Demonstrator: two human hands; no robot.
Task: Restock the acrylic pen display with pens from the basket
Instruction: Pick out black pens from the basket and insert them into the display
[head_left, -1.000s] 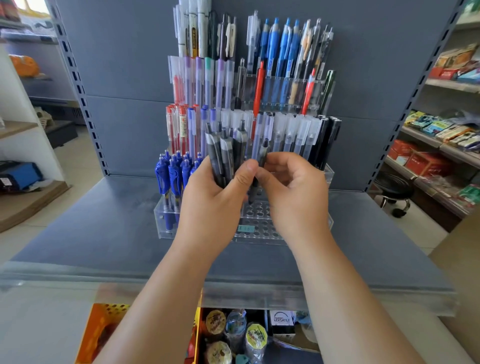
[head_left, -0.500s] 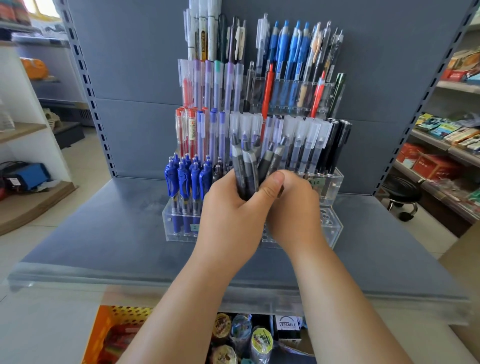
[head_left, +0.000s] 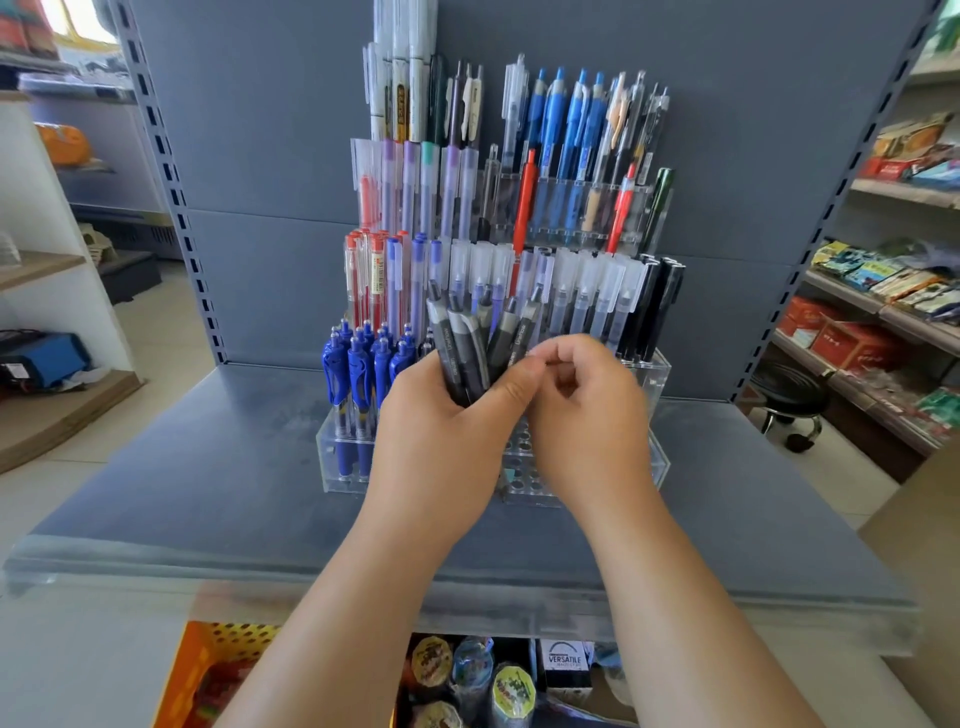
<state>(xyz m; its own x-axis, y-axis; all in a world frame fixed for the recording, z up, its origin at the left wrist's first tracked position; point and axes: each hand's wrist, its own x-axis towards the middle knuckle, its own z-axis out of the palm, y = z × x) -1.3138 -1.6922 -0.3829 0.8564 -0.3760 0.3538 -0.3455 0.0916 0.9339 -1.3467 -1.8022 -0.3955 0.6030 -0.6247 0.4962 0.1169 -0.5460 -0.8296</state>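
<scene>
Two bare hands meet in front of the acrylic pen display (head_left: 332, 457), and from the head camera we look down on both of them. Our left hand (head_left: 441, 431) is wrapped around a bundle of grey and black pens (head_left: 467, 348), thumb across the front, holding them upright with their clip ends fanning out above the fist. Our right hand (head_left: 587, 415) sits just beside it, fingers curled, with the fingertips (head_left: 537, 358) against the right edge of the bundle. We cannot tell whether they actually pinch a pen there. The bundle is held above the lowest tier of the display, whose open holes (head_left: 517, 449) show between our wrists. At the left of that tier stand blue pens (head_left: 358, 369), seated in their holes. The higher tiers behind are packed with capped clear pens, red ones, and taller blue ones at the top. The display stands on a grey shelf (head_left: 208, 493). Below the shelf edge we see a corner of the orange basket (head_left: 208, 660) at the lower left, and near it a small box (head_left: 565, 662) marked VERSATILE.
</scene>
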